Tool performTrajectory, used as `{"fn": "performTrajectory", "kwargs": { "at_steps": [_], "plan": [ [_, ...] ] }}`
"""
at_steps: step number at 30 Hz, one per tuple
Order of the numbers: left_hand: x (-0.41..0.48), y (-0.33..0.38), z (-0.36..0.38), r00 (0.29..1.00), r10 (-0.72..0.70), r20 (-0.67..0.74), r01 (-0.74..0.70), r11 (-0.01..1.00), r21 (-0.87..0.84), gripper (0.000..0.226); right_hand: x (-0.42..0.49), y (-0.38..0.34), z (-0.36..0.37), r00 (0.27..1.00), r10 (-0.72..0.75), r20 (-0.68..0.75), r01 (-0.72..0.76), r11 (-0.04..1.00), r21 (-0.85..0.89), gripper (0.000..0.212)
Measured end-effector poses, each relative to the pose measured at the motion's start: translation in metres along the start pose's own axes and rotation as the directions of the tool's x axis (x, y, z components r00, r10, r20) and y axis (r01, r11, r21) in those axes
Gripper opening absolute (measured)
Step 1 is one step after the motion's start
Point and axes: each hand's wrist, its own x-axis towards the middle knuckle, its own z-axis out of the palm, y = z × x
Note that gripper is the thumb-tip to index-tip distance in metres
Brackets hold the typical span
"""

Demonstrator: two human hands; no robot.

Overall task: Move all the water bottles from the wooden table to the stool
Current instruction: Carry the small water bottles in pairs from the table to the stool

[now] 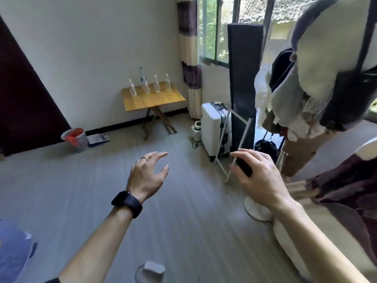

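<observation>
Bottles stand on wooden table; R hand grips black object.

Floor: grey planks, extending beneath both hands. Far wall: white with dark skirting, well ahead of the left hand. Wooden table: folding type, set against that wall. Window: high and ahead of the right hand, admitting daylight. Curtain: cream and purple stripes, at the window's left edge. Suitcase: white, upright, beyond the right hand. Maroon panel: far left of the left hand.
</observation>
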Motion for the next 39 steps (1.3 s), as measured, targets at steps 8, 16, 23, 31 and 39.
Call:
{"fn": "performTrajectory", "kwargs": {
  "at_steps": [8, 16, 23, 31, 39],
  "plan": [
    [0.110, -0.055, -0.041, 0.979, -0.115, -0.170, 0.120, 0.993, 0.020, 0.040, 0.161, -0.042, 0.068, 0.977, -0.210, 0.022, 0.207, 0.973, 0.097, 0.038],
    [0.260, -0.130, -0.042, 0.970, -0.159, -0.185, 0.143, 0.985, -0.096, 0.042, 0.314, -0.068, 0.139, 0.963, -0.264, 0.051, 0.262, 0.964, 0.045, 0.038],
    [0.397, -0.163, -0.025, 0.978, -0.113, -0.175, 0.101, 0.992, -0.075, 0.041, 0.449, -0.065, 0.185, 0.954, -0.298, 0.015, 0.297, 0.953, 0.053, 0.033],
    [0.566, -0.208, -0.002, 0.965, -0.114, -0.236, 0.120, 0.993, 0.011, 0.044, 0.627, -0.035, 0.266, 0.946, -0.325, -0.025, 0.325, 0.940, 0.105, 0.027],
    [0.701, -0.268, 0.018, 0.931, -0.219, -0.291, 0.229, 0.973, 0.002, 0.036, 0.809, -0.031, 0.350, 0.909, -0.414, 0.037, 0.408, 0.905, 0.119, 0.035]
  ]
}}
